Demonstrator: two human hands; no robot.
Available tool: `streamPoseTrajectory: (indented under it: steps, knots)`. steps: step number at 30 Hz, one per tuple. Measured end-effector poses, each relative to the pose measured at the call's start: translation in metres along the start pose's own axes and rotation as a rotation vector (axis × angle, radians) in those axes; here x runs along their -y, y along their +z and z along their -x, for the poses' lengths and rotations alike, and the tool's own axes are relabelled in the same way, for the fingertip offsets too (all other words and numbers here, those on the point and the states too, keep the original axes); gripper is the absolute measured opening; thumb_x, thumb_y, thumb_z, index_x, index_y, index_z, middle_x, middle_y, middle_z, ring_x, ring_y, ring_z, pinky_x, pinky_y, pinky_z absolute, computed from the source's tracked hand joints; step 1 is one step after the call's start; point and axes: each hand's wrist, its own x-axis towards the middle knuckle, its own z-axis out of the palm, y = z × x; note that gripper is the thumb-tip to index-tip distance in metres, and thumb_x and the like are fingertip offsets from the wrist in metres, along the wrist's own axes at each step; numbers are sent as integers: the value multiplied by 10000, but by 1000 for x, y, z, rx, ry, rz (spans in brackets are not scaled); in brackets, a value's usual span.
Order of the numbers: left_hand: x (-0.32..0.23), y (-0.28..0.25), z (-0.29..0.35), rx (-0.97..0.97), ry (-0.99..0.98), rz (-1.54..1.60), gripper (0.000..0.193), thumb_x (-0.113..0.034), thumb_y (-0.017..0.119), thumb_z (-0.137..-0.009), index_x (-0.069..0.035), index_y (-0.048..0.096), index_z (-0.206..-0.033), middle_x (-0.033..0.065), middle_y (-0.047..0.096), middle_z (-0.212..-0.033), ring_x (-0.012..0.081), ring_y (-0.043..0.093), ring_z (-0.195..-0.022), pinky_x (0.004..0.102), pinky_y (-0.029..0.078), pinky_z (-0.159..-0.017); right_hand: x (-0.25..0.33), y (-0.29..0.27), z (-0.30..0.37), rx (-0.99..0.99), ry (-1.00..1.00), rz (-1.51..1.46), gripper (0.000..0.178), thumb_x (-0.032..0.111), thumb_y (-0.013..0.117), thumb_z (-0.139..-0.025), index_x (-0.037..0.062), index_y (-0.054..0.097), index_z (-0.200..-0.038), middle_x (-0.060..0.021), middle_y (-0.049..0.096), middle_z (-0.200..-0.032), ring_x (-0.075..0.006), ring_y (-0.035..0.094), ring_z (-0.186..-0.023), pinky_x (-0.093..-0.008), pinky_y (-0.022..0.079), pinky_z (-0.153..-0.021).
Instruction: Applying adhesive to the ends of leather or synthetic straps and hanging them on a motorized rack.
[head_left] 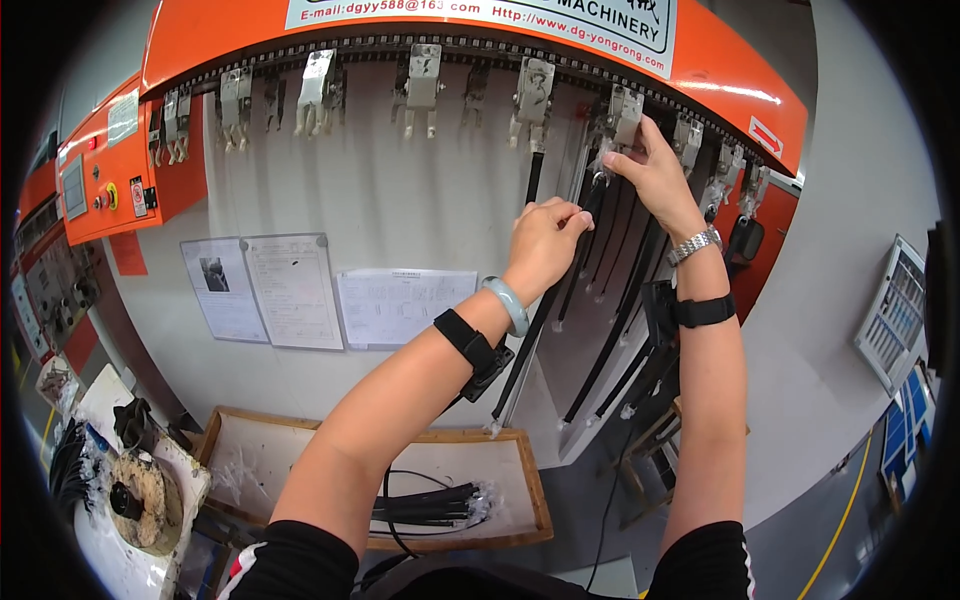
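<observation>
At 2 o'clock the right hand (657, 175) reaches up to a metal clamp (627, 108) at 1 o'clock, its grip part-wide, thumb on the lower left and fingers on the right side. A black cable (596, 192) hangs from this clamp. The left hand (545, 240), lower and between 1 and 2 o'clock, has its grip narrow, fingers curled beside the cable's upper part; whether it pinches the cable I cannot tell. A bangle (508, 306) circles the left wrist, a watch (693, 245) the right, and both forearms wear black straps (466, 340).

The orange machine (745, 85) spans 12 o'clock, with more clamps (424, 80) along its chain. An orange control box (125, 160) sits at 10 o'clock, papers (405, 305) on the wall toward 9. At 8 o'clock a round block (165, 505) lies on a bench (105, 555); toward 6, a wood-rimmed tray (530, 490) holds black lengths (425, 507)
</observation>
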Motion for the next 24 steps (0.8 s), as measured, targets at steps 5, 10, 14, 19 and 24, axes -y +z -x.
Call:
streamPoseTrajectory:
  steps: [5, 10, 14, 19, 24]
  knots:
    - [-1, 8, 2, 34, -19, 35, 189, -199, 574, -824, -33, 664, -807, 81, 587, -770, 213, 510, -682, 313, 408, -653, -6, -13, 18, -265, -193, 276, 616, 218, 609, -820, 2, 330, -1325, -180, 457, -1252, -229, 449, -1164, -330, 395, -930]
    - [11, -19, 33, 98, -19, -72, 197, -213, 600, -816, -23, 631, -858, 71, 590, -880, 217, 501, -858, 319, 396, -769, 46, 25, 104, -392, -83, -394, 556, 221, 535, -870, -15, 333, -1330, -171, 423, -1311, -227, 418, -1204, -297, 387, -908]
    - [7, -96, 84, 169, -162, -128, 200, -232, 569, -842, -39, 618, -823, 62, 574, -719, 202, 517, -696, 308, 416, -675, 48, 99, 191, -161, 40, -778, 328, 149, 519, -865, -22, 495, -1144, -119, 558, -1006, -175, 554, -905, -267, 435, -745]
    - [-35, -226, 187, 163, -567, -325, 206, -232, 507, -879, -51, 597, -843, 58, 530, -570, 198, 518, -547, 324, 422, -566, 61, 213, 263, 192, 525, -1098, 53, 20, 499, -846, -6, 512, -801, -35, 489, -714, -100, 474, -600, -235, 427, -591]
    - [-126, -358, 280, 167, -731, -508, 171, -150, 426, -883, -64, 571, -910, 87, 568, -598, 260, 581, -640, 374, 444, -616, 89, 307, 291, 541, 758, -1130, 78, 96, 483, -892, 36, 480, -842, 19, 369, -603, -62, 349, -531, -222, 377, -522]
